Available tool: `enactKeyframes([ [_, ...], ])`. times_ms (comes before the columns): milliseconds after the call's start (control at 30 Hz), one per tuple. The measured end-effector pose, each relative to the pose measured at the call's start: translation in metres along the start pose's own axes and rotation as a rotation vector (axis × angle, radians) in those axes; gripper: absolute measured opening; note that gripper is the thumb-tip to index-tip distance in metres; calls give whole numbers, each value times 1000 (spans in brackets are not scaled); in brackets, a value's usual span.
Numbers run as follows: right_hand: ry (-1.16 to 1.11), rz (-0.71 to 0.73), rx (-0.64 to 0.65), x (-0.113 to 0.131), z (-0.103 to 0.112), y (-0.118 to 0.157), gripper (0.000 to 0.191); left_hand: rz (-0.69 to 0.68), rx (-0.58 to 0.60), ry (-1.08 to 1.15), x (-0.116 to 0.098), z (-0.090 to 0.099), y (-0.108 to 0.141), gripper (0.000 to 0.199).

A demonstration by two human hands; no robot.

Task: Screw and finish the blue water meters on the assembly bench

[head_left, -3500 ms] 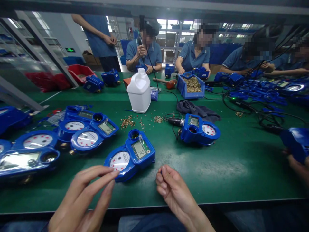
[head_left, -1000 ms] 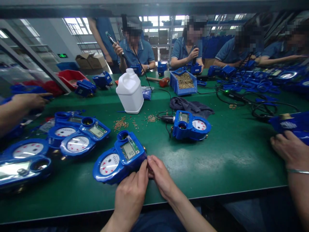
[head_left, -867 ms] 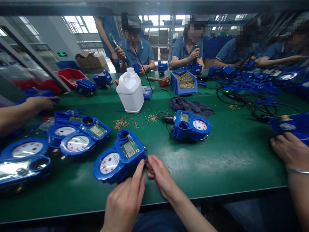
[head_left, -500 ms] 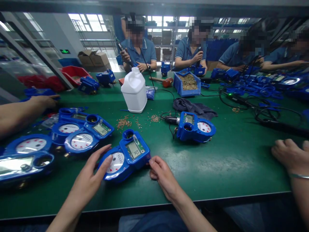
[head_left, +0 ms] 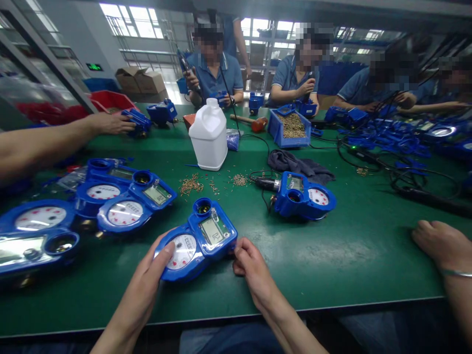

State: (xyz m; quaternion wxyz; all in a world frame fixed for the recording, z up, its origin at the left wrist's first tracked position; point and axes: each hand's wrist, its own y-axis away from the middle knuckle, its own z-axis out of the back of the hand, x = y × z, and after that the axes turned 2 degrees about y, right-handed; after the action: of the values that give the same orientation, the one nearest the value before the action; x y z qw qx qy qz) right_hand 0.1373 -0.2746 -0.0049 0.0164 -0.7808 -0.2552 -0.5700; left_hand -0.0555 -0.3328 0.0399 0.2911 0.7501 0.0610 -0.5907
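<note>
A blue water meter [head_left: 201, 241] with a white dial, a small LCD and a round socket sits in front of me. My left hand [head_left: 151, 268] grips its dial end, thumb on the rim and fingers hidden beneath. At the opposite end, my right hand [head_left: 250, 260] is closed in a pinch against the lower corner. What its fingertips hold is hidden. To the right lies a second water meter [head_left: 306, 195], with a black cylindrical tool [head_left: 266, 183] touching its left side. Several more blue meters [head_left: 127, 211] stand close together on the left.
A white jug [head_left: 208, 140] stands behind small screws [head_left: 191, 184] scattered on the green table [head_left: 342, 265]. Farther back are a blue screw bin [head_left: 289, 129], a mallet [head_left: 254, 123] and a dark cloth [head_left: 300, 164]. Co-workers' arms [head_left: 62, 137] reach in from left and right.
My left hand has closed its grip round the dial end, thumb now on the rim. The co-worker's arm at left has reached farther, to a blue meter at the back. The view shifted slightly.
</note>
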Motion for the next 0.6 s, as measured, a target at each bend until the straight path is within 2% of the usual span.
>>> enactKeyframes([
  [367,-25,-12,73,2,3,3,32,-1,-22,11,-2,-4,0,63],
  [600,-29,-10,-3,2,-2,1,25,0,-43,9,-2,-6,2,68],
])
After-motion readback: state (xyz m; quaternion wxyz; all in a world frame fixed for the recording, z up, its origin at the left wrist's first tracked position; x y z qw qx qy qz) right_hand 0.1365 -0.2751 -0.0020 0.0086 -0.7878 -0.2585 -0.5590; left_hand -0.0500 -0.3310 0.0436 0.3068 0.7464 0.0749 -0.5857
